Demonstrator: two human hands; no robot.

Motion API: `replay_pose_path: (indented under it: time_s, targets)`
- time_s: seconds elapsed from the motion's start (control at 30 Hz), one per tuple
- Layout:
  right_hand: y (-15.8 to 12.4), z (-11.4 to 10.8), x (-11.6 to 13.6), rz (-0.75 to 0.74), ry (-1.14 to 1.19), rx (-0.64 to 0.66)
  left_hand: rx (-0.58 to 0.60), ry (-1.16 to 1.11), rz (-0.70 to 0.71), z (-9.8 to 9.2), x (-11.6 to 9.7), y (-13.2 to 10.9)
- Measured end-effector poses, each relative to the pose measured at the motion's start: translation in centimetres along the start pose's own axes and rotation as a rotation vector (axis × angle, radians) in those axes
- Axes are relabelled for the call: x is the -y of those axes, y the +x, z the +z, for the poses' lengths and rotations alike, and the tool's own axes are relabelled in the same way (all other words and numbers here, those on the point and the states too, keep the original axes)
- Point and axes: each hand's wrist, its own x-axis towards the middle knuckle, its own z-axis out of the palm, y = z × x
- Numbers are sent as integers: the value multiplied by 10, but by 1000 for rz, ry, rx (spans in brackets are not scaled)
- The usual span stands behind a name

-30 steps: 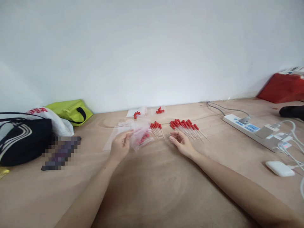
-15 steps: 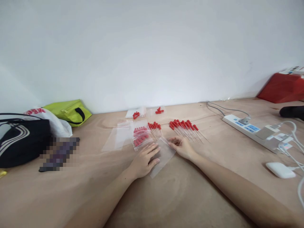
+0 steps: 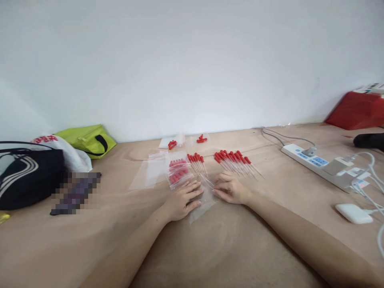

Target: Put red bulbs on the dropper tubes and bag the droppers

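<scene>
A clear zip bag [image 3: 199, 214] lies slanted on the table between my hands. My left hand [image 3: 183, 200] rests flat across its left side, fingers stretched out and slightly apart. At the bag's upper right edge, the fingers of my right hand [image 3: 229, 189] are bent and pinched together on the plastic. Just beyond the bag lies a small fan of droppers [image 3: 196, 159] with red bulbs and thin clear stems. A larger group of droppers [image 3: 232, 158] is spread beyond my right hand. Filled zip bags [image 3: 179, 172] showing red bulbs overlap near my left fingertips.
Flat clear bags [image 3: 145, 174] lie left of the filled ones. Loose red bulbs [image 3: 172, 145] and more red bulbs [image 3: 202, 139] sit on bags near the wall. A power strip [image 3: 318, 166] with cables and a white charger [image 3: 354, 213] are right; a black bag [image 3: 30, 180] is left.
My right hand has shifted slightly down and inward along the bag's edge, its fingers curling more. My left hand stays nearly in place on the bag.
</scene>
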Motion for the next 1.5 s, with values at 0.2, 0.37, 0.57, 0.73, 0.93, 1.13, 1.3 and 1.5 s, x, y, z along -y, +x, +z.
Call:
replay_pose_path:
  time_s: [0.2, 0.37, 0.57, 0.73, 0.93, 1.13, 1.3, 1.5]
  targets:
    - [-2, -1, 2, -121, 79, 154, -27, 9, 110, -11, 7, 1]
    - [-3, -5, 4, -172, 62, 252, -89, 34, 103, -13, 13, -2]
    - [-3, -9, 4, -242, -91, 324, -155, -37, -94, -6, 4, -8]
    - [-5, -12, 1, -170, -50, 324, -67, -46, -118, -8, 4, -14]
    - [3, -15, -13, 95, 177, 170, -52, -84, -177, -11, 10, -17]
    - [58, 5, -36, 523, -109, -236, -45, -122, -208, -9, 8, -15]
    - [104, 28, -30, 673, -391, -28, -48, -129, -196, -7, 11, -16]
    - [117, 39, -18, 611, -579, 211, -60, -118, -178, -4, 14, -18]
